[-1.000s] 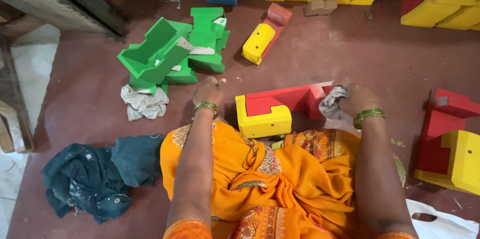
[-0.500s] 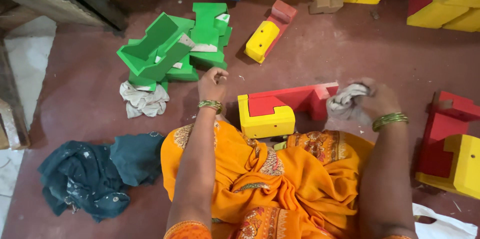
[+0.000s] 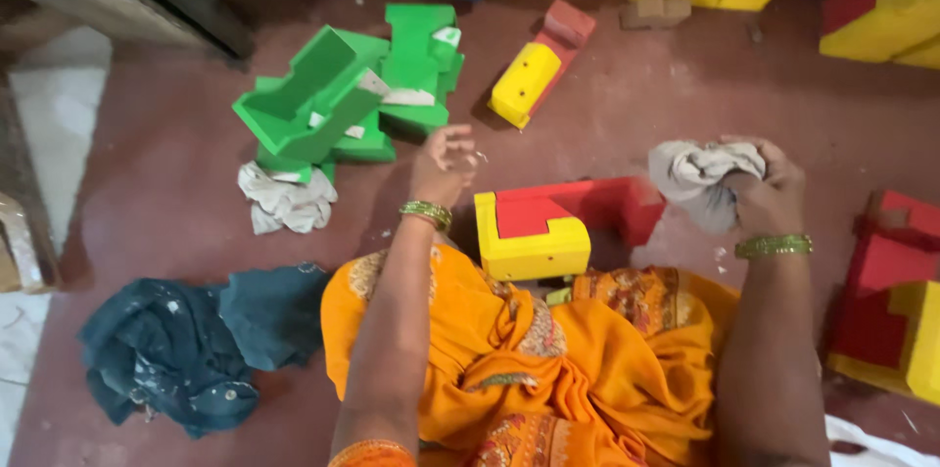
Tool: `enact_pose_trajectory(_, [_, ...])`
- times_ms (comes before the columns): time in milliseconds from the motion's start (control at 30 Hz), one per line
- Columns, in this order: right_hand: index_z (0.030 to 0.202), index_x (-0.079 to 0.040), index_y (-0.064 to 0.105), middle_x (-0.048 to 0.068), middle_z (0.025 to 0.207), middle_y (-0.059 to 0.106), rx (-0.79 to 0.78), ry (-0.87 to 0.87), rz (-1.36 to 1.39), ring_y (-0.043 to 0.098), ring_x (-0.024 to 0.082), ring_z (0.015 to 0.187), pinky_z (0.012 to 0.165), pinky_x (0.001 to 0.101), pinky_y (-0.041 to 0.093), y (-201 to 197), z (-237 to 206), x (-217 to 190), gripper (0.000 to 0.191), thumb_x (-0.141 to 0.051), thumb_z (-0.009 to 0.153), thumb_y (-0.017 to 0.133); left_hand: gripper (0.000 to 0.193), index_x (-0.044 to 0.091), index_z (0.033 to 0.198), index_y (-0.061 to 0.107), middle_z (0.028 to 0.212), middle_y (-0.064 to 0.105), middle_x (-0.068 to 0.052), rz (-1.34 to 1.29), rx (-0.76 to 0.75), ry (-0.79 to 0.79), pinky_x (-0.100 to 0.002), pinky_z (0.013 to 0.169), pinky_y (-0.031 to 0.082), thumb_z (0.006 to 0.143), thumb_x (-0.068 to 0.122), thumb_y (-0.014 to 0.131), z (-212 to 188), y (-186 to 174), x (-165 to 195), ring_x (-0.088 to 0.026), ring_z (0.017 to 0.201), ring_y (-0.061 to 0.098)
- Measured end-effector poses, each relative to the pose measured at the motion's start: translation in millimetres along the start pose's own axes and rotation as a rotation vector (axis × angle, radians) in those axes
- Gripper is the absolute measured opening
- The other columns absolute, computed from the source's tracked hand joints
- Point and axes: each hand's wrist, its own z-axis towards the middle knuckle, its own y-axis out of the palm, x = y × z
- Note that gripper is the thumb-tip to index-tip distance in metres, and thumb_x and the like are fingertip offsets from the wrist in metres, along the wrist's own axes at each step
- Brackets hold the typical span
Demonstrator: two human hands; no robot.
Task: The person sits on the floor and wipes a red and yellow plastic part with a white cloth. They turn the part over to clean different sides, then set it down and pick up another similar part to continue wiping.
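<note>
The right hand (image 3: 769,195) is gripping a grey rag (image 3: 700,178), bunched just left of its closed fingers. The left hand (image 3: 443,162) is hovering empty, fingers loosely curled, beside the red-and-yellow block (image 3: 548,227). A wiping step seems underway; next, the rag needs bringing onto the block

Floor (image 3: 176,173) — dull maroon red. Angled block (image 3: 534,227) before the knees — yellow body with red inset and red arm. Rag (image 3: 700,178) in the right hand (image 3: 769,193) — pale grey. Stacked pieces (image 3: 343,95) — bright green with white patches. Draped garment (image 3: 529,359) — orange with gold patterned border. Crumpled cloth (image 3: 186,345) — dark teal, flecked white. Bangles (image 3: 426,213) — gold-green.
</note>
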Motion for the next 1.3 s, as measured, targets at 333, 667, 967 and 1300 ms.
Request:
enact_pose_trajectory(333, [0.12, 0.004, 0.067, 0.012, 0.115, 0.073, -0.055, 0.0, -0.011, 0.071, 0.017, 0.106, 0.096, 0.029, 0.058, 8, 5, 12, 0.036, 0.012, 0.086, 0.059, 0.062, -0.004, 0.143, 0.053, 0.131, 0.066, -0.024, -0.741, -0.362, -0.391, -0.037, 0.086, 0.064, 0.099, 0.039, 0.061, 0, 0, 3, -0.027, 0.108, 0.073])
enact_pose_trajectory(667, [0.127, -0.016, 0.073, 0.011, 0.109, 0.068, -0.024, -0.408, -0.782, 0.067, 0.025, 0.096, 0.08, 0.0354, 0.056, 84, -30, -16, 0.045, 0.001, 0.086, 0.074, 0.046, 0.011, 0.119, 0.065, 0.103, 0.071, -0.01, 0.431, 0.088, -0.038, -0.049, 0.082, 0.051, 0.076, 0.019, 0.078, 10, 14, -26, -0.03, 0.088, 0.072])
enact_pose_trajectory(967, [0.104, -0.023, 0.072, 0.004, 0.111, 0.07, -0.772, -0.776, -0.926, 0.066, 0.033, 0.108, 0.088, 0.0451, 0.054, 212, -63, -3, 0.043, -0.01, 0.063, 0.077, 0.066, 0.014, 0.122, 0.07, 0.119, 0.073, -0.015, 0.714, -0.245, -0.242, -0.05, 0.101, 0.047, 0.097, 0.058, 0.027, 12, 18, -27, -0.039, 0.115, 0.066])
enact_pose_trajectory(1300, [0.111, -0.024, 0.075, 0.004, 0.122, 0.066, -0.55, -0.041, -1.84, 0.062, 0.029, 0.115, 0.092, 0.0473, 0.05, 145, -20, -47, 0.026, -0.032, 0.091, 0.062, 0.084, 0.013, 0.13, 0.064, 0.118, 0.073, -0.018, 0.719, -0.253, -0.273, -0.05, 0.102, 0.046, 0.094, 0.07, 0.013, 1, 19, 4, -0.04, 0.117, 0.064])
